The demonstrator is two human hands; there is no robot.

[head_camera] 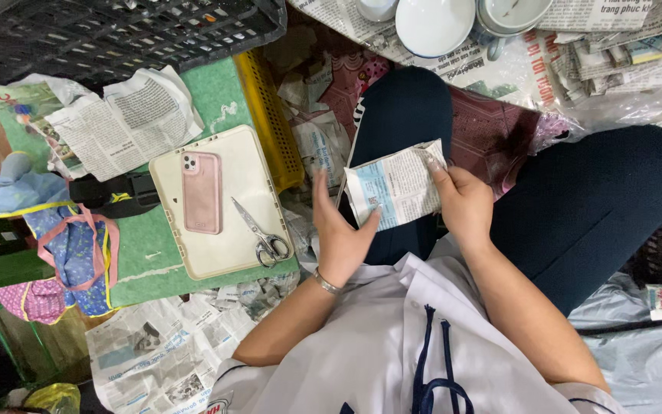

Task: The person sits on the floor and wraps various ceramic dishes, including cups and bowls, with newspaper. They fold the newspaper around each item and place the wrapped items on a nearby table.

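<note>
Phone [201, 192] + scissors [263, 236] on tablet [244, 172] (left of lap); bowls [433, 24] ahead.

To my left stands a low green bench [204, 96], and the cream tablet case [239, 165] lying flat on it is my landmark. On top of that case rest a pink phone [201, 192], face down, and a pair of scissors [263, 234] just right of it. Left of the case, on the bench, lies a crumpled newspaper sheet [124, 119]. Beyond the case a black plastic crate [116, 31] stands at the bench's far end, and just right of the case a yellow crate [270, 115] sits against the edge. Below the case, newspaper sheets [158, 353] cover the floor.
</note>
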